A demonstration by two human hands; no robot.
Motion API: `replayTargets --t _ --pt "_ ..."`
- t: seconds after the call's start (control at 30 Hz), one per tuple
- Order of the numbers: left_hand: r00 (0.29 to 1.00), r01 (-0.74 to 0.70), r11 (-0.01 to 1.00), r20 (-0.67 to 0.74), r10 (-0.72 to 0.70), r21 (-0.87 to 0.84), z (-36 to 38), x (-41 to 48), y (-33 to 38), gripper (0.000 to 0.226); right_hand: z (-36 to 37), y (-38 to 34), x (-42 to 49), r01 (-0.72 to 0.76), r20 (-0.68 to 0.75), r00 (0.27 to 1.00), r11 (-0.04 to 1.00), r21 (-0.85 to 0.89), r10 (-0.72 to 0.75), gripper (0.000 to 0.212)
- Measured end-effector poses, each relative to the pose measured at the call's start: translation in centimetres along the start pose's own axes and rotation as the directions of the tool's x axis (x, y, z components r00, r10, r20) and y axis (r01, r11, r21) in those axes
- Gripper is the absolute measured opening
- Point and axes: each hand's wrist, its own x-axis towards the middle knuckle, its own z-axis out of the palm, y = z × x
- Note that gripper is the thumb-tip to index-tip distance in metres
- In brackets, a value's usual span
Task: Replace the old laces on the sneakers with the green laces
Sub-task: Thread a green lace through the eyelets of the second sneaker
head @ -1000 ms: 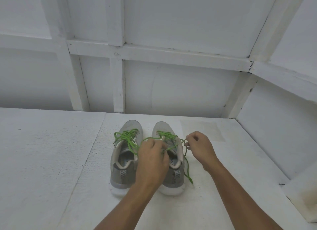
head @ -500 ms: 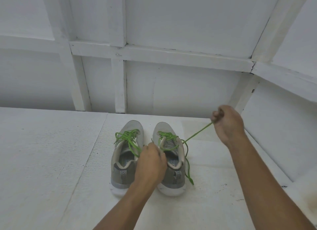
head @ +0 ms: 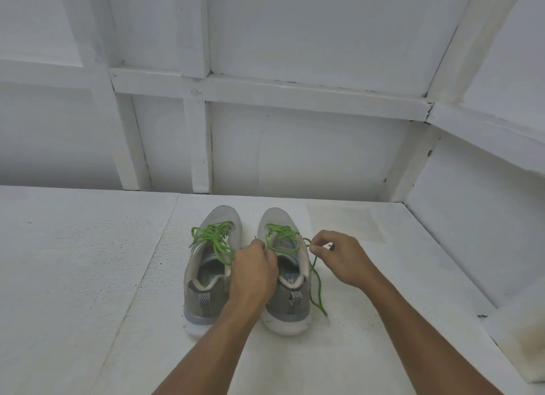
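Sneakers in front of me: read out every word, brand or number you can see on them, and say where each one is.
"Y FO": on the insole of the right sneaker, seemingly part of a longer text; the rest is hidden.
Left sneaker insole: a small blue mark, too blurred to read.
Heel tabs: a chevron pattern only, no words.
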Motion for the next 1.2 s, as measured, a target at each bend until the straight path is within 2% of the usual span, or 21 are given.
replayTargets --t 0.23,0.37,0.43,0.5,0.53,0.6,0.67,0.73,0.83,0.9,0.97,1.03,1.07,1.13,1.2 --pt "1.0 -0.006 1.0 -0.019 0.006 0.01 0.0 -0.1 0.2 0.026 -2.9 -0.3 -0.4 -0.08 -0.159 0.983 0.992 0.098 0.095 0.013" --pt "0.999 -0.011 1.0 0.039 0.01 0.01 -1.0 -0.1 1.3 0.024 -3.3 -0.5 -0.8 -0.08 -0.151 0.984 0.993 0.089 0.093 0.013" --pt "0.995 -0.07 0.998 0.071 0.07 0.003 -1.5 0.4 2.2 0.033 -3.0 -0.6 -0.9 -0.075 -0.139 0.986 0.993 0.088 0.087 0.013" --pt "0.974 -0.192 0.981 0.122 0.191 0.004 -1.7 1.6 3.7 0.043 -2.7 -0.6 -0.9 -0.085 -0.131 0.986 0.991 0.108 0.099 0.012" --pt "0.947 -0.277 0.96 0.179 0.266 0.038 -1.5 2.4 4.6 0.046 -2.4 -0.5 -0.9 -0.095 -0.128 0.986 0.989 0.114 0.109 0.012" --pt "0.844 -0.473 0.86 0.38 0.379 0.192 -0.6 3.9 6.5 0.05 -1.8 -0.5 -0.9 -0.114 -0.126 0.984 0.987 0.113 0.128 0.012" --pt "0.745 -0.602 0.721 0.565 0.355 0.342 0.1 4.8 7.9 0.05 -1.2 -0.3 -0.7 -0.129 -0.135 0.98 0.985 0.115 0.145 0.012" --pt "0.725 -0.633 0.621 0.634 0.268 0.462 0.6 5.4 8.7 0.041 -0.8 0.1 -0.6 -0.147 -0.145 0.976 0.982 0.115 0.163 0.012" --pt "0.709 -0.67 0.534 0.658 0.255 0.515 0.8 5.8 8.9 0.034 -0.6 0.9 -0.3 -0.176 -0.103 0.977 0.979 0.105 0.187 0.008" --pt "0.71 -0.665 0.57 0.645 0.282 0.483 0.7 6.0 9.0 0.037 -0.6 1.5 -0.1 -0.197 -0.052 0.978 0.975 0.103 0.203 0.025" --pt "0.725 -0.6 0.713 0.623 0.293 0.363 0.4 6.1 9.1 0.044 -0.8 1.6 0.0 -0.192 -0.024 0.981 0.977 0.09 0.194 0.038" --pt "0.735 -0.469 0.868 0.617 0.28 0.165 -0.2 6.2 9.5 0.05 -0.9 1.3 0.3 -0.168 -0.006 0.986 0.982 0.088 0.169 0.038" --pt "0.734 -0.408 0.91 0.619 0.279 0.074 -0.7 6.3 9.8 0.052 -1.1 1.1 0.5 -0.155 -0.006 0.988 0.984 0.089 0.156 0.033" --pt "0.721 -0.337 0.939 0.623 0.304 -0.068 -1.8 6.5 10.7 0.052 -1.5 0.3 0.8 -0.137 -0.048 0.989 0.988 0.065 0.14 0.021" --pt "0.709 -0.31 0.932 0.607 0.359 -0.188 -3.4 6.4 12.0 0.048 -2.3 -0.6 1.2 -0.141 -0.089 0.986 0.99 -0.01 0.14 0.031"
